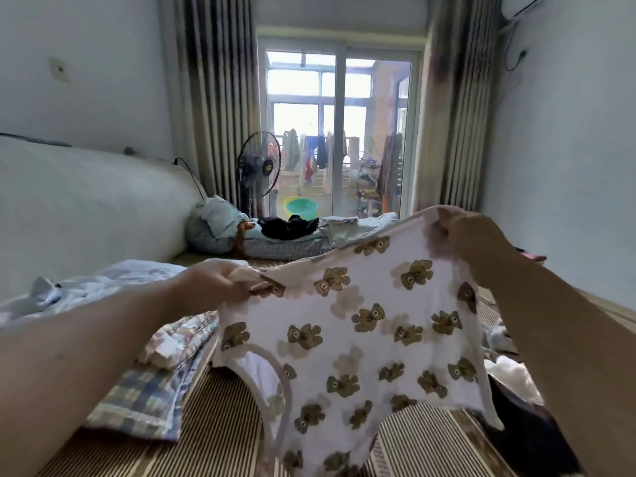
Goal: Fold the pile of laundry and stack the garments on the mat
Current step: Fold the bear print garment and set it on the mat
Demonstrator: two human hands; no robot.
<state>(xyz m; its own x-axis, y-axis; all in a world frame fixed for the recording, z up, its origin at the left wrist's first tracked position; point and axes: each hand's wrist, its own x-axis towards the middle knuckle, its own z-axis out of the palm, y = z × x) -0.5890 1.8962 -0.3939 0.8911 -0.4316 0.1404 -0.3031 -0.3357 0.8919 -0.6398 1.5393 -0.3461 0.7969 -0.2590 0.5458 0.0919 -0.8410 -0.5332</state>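
A white shirt (361, 339) printed with brown bears hangs in the air in front of me, neck opening toward the lower left. My left hand (220, 282) pinches its upper left corner. My right hand (471, 232) grips its upper right corner, held higher and farther away. The shirt's lower part droops over the brown striped mat (213, 435). Folded plaid and patterned garments (161, 376) lie stacked on the mat at the left. More loose laundry, white and dark (509, 380), lies at the right, partly hidden by my right arm.
A white padded headboard (86, 208) runs along the left. Crumpled white bedding (86, 287) sits behind the stack. Pillows and a black garment (289, 227) lie at the far end. A standing fan (260, 166) and a glass door are beyond.
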